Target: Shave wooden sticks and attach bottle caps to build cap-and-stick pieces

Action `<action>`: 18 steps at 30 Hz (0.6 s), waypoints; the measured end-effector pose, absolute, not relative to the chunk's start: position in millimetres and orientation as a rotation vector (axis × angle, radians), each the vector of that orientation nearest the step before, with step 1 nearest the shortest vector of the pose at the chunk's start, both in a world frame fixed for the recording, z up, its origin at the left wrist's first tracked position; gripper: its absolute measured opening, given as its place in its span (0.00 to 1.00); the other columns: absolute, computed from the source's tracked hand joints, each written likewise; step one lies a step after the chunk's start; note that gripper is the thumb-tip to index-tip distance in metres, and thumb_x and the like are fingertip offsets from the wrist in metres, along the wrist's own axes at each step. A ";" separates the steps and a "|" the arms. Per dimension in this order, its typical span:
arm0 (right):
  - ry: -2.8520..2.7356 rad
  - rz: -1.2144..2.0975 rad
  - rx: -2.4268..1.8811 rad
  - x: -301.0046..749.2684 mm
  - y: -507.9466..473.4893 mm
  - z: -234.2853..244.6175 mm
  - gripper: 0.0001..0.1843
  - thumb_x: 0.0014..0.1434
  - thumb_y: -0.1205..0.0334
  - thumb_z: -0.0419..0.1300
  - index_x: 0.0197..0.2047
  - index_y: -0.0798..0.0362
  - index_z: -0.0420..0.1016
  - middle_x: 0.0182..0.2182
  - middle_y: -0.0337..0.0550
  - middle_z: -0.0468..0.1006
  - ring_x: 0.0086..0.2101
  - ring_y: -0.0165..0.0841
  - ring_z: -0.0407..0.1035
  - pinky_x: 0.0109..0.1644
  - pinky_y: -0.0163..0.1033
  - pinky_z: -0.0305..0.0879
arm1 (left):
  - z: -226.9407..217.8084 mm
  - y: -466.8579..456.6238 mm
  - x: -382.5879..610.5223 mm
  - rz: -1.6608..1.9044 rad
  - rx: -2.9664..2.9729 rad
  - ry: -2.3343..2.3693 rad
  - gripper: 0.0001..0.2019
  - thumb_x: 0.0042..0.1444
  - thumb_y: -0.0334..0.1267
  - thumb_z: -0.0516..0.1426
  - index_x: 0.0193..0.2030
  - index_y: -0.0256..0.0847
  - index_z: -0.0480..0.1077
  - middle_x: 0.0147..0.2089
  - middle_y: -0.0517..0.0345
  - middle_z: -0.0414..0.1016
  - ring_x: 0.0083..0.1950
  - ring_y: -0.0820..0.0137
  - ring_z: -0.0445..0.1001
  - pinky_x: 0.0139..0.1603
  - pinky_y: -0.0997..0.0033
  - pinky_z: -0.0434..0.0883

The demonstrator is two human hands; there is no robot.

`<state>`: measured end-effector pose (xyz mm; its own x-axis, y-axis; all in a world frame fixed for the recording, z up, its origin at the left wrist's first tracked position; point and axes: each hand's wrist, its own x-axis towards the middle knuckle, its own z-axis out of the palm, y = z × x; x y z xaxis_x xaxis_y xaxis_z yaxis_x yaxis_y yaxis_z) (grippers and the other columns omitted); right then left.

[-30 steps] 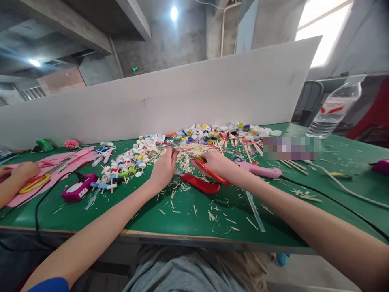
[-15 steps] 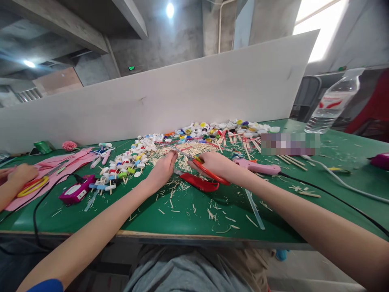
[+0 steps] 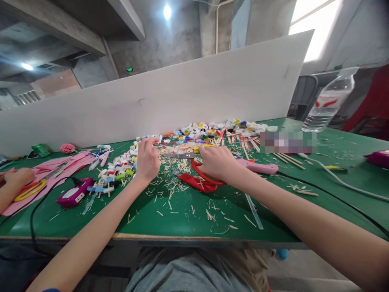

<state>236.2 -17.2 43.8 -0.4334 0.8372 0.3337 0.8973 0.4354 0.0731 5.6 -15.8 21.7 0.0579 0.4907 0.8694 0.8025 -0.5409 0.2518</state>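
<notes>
R hand [image 3: 215, 161] is gripping scissors [image 3: 187, 155], blades [image 3: 172, 155] pointing twd L hand [image 3: 147, 162], which is hovering half-curled; can't tell if it's holding anything. Scissors are looking stiff, prob. light, slick-bladed; best hold: handle loops [image 3: 199, 170]. Red utility knife [image 3: 192, 182] is lying nearside of R hand.

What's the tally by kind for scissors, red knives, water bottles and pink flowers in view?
Scissors: 2, counting the co-worker's pair
Red knife: 1
Water bottle: 1
Pink flower: 1
Total: 5
</notes>
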 end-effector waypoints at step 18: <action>-2.439 -0.567 -1.439 234.4 -24.3 44.7 0.18 0.54 0.58 0.50 0.44 0.58 0.70 0.38 0.56 0.77 0.34 0.41 0.69 0.30 0.42 0.51 | 45.9 -7.0 40.0 -0.716 -2.051 -1.071 0.18 0.55 0.52 0.54 0.23 0.40 0.68 0.25 0.53 0.66 0.30 0.65 0.65 0.31 0.67 0.59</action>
